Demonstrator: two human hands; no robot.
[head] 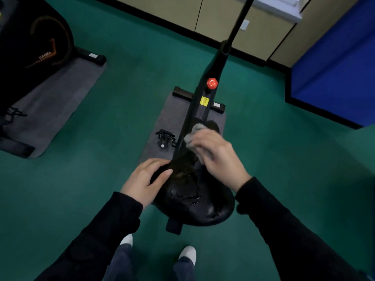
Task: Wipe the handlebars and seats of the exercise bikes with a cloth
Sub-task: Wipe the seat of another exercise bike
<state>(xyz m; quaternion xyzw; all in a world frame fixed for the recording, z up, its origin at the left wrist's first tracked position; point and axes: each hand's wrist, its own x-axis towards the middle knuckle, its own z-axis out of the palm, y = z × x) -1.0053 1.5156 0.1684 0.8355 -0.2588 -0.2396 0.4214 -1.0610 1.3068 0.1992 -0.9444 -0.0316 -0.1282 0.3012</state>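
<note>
A black exercise bike stands below me on a grey mat [162,122]. Its worn, cracked black seat [194,199] fills the middle of the view. My left hand [145,181] rests on the seat's left side, fingers fairly straight and thumb along its edge. My right hand [219,157] holds a bunched grey cloth [193,134] over the narrow front of the seat, next to the frame. The bike's black frame [203,94] runs up and away, with a red knob [212,83]. The handlebars lie outside the view.
A second black exercise bike [34,41] stands on its own grey mat [54,106] at the left. Green floor surrounds both. Beige cabinets [223,15] line the far wall and a blue panel [334,63] stands at right. A pedal [165,136] sticks out left of the frame.
</note>
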